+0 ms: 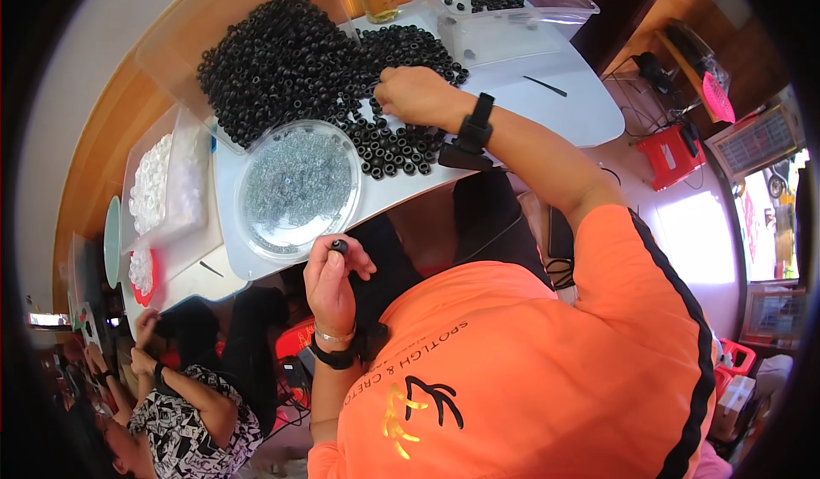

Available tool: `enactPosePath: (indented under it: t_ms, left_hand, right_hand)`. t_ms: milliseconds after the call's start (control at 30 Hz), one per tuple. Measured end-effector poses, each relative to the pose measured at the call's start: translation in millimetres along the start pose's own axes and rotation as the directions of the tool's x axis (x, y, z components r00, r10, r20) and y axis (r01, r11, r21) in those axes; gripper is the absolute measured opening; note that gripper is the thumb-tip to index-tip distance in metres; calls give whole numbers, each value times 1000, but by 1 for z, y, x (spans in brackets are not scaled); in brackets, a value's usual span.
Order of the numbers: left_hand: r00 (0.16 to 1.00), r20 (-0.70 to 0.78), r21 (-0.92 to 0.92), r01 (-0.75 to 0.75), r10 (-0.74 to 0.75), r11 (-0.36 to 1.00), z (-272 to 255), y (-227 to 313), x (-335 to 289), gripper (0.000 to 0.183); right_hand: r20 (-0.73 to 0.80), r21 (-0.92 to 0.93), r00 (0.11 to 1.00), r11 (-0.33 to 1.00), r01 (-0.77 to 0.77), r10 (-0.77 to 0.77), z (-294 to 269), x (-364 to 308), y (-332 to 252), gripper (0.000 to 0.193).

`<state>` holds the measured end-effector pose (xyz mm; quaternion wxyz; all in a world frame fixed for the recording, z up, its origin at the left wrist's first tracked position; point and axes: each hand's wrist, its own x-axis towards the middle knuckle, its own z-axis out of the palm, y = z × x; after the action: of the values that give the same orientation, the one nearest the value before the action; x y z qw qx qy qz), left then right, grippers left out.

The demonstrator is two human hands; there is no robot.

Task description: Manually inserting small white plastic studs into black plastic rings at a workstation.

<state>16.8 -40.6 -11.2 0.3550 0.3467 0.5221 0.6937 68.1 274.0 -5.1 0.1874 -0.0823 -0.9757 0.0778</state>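
Observation:
Just in front of the table edge, my left hand (pixel 329 284) is closed, pinching a small black ring-shaped cap (pixel 340 246) between thumb and fingers. My right hand (pixel 418 96) reaches over the table, its fingers curled down at the near side of a heap of matching black caps (pixel 282 61). Whatever those fingers hold is hidden. Loose caps (pixel 397 146) are spread on the white table just below that hand. Between the heap and my left hand stands a round clear tub (pixel 348 210) of small transparent pieces (pixel 295 176).
Thin dark sticks (pixel 545 85) lie on the table. At the back are a green-lidded jar (pixel 378 1) and a clear bin (pixel 500 39) with black caps. On the left stands a bin (pixel 192 193) of white pieces. Another person (pixel 201 411) sits at lower left, hands near the table.

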Motion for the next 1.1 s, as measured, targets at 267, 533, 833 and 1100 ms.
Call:
enactPosePath:
  t_ms: [267, 533, 833, 1100]
  left_hand:
    - [997, 50, -92, -52, 57, 994, 12, 9, 25, 32]
    - [996, 58, -184, -53, 64, 982, 17, -4, 22, 33]
    - [998, 38, -204, -49, 58, 978, 12, -10, 21, 32]
    - [998, 30, -122, -44, 48, 991, 13, -10, 19, 33]
  right_hand:
    - [176, 931, 959, 278, -235, 223, -39, -30, -74, 17]
    - [254, 965, 936, -134, -226, 246, -8, -50, -126, 19]
    - [352, 920, 910, -258, -294, 218, 3, -60, -138, 22]
    - [300, 941, 936, -218, -259, 185, 5, -63, -135, 23]
